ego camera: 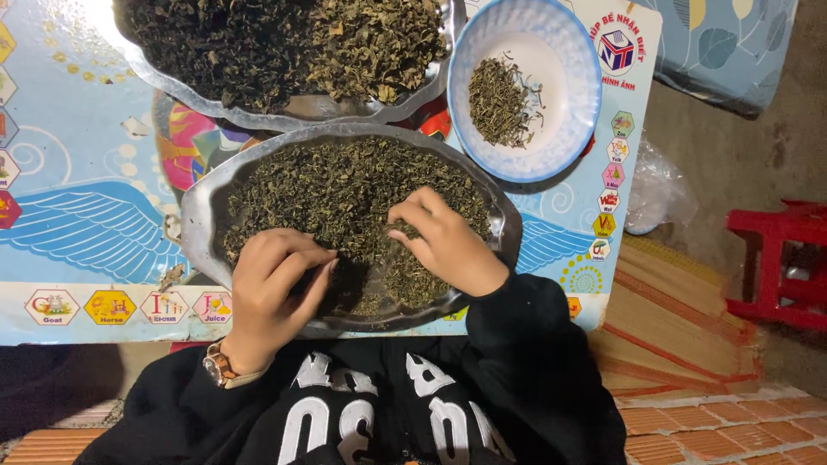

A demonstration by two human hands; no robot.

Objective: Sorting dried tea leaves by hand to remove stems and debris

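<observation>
On near metal tray [196,226]: my left hand [271,288], fingers curled, pinching dried leaves [345,194]; my right hand [444,241], fingers bent, picking at same leaves, grip unclear. Beyond: second tray [293,110] heaped with leaves, blue-rimmed bowl [568,60] holding small pile

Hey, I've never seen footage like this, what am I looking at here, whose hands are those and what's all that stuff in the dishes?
This is one picture from a camera worn on a person's head, looking straight down at their own two bare hands. No machine is involved. Both hands work in a metal tray full of dried, dark green leaves. The left hand, with a wristwatch, rests curled on the leaves. The right hand pinches a few bits between its fingertips. Behind sits a second metal tray of similar leaves, and a blue-rimmed white bowl with a small heap. Everything lies on a colourful printed board.
</observation>
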